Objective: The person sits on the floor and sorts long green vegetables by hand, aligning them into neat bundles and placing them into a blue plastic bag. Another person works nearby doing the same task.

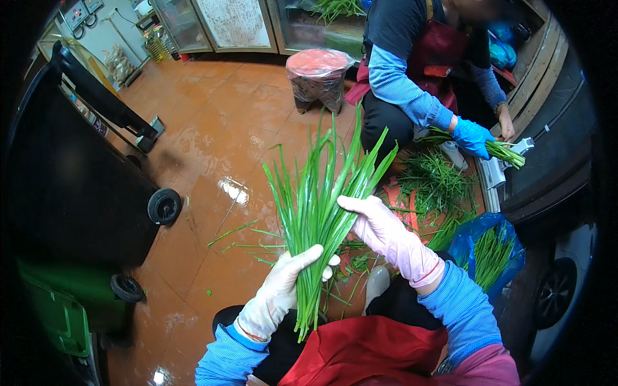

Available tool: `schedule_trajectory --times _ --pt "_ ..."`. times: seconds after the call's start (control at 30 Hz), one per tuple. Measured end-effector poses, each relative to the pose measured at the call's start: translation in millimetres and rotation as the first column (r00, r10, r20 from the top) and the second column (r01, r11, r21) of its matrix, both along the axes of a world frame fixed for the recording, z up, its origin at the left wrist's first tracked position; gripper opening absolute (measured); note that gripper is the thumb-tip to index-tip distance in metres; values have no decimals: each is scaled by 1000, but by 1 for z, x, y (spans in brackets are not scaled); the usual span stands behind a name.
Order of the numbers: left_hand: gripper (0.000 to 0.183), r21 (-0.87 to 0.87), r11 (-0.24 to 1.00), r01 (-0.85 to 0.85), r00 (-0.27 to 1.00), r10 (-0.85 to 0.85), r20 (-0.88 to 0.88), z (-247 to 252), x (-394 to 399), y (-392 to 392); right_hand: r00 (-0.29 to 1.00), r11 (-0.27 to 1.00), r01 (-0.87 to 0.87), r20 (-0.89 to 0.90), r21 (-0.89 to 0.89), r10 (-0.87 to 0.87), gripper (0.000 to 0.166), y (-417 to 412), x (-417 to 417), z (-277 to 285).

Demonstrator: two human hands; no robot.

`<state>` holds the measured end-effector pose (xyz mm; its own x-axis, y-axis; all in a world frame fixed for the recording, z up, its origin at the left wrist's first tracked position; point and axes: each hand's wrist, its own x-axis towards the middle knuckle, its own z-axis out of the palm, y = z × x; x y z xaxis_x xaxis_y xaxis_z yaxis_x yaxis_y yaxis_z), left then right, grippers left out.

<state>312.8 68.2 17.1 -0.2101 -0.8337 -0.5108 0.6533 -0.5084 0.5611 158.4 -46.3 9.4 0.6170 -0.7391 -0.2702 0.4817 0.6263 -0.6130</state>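
Observation:
A fanned bunch of long, flat green leaves, apparently garlic chives (314, 207), stands upright in front of my red apron (362, 354). My left hand (285, 280), in a whitish glove, grips it low down, with the stem ends hanging below the fist. On the right side of the same bunch, my right hand (381, 231), in a pink glove, pinches some leaves between thumb and fingers. The leaf tips spread apart above both hands. Palm and some fingers of each hand are hidden.
Wheeled bins, one black (77, 183) and one green (58, 309), line the left. A co-worker in a blue glove (472, 137) holds stems at right. Leaf trimmings (429, 178) lie on the wet tiles near a blue bag (502, 280) of greens. A plastic-covered stool (318, 72) stands behind.

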Motion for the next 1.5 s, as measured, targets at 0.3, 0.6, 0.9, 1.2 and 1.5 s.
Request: schedule_trajectory --times 0.3,0.6,0.9,1.2,1.5 --pt "31 31 999 -12 1000 13 -16 4 0 0 999 999 -43 -26 -18 42 29 1 -2 5" --pt "27 28 999 -38 997 36 65 4 5 0 997 997 -51 -65 -62 47 18 -5 2 -6" --pt "27 22 995 -97 995 96 27 -3 7 3 925 961 -153 -375 -231 57 31 -4 -8 -13" --pt "24 4 958 -286 952 284 -116 -21 27 -6 820 875 -214 -566 -435 -81 27 4 -5 6" --pt "38 -143 875 -463 885 449 -124 -11 35 -7 788 730 -526 -572 -436 227 32 44 6 10"
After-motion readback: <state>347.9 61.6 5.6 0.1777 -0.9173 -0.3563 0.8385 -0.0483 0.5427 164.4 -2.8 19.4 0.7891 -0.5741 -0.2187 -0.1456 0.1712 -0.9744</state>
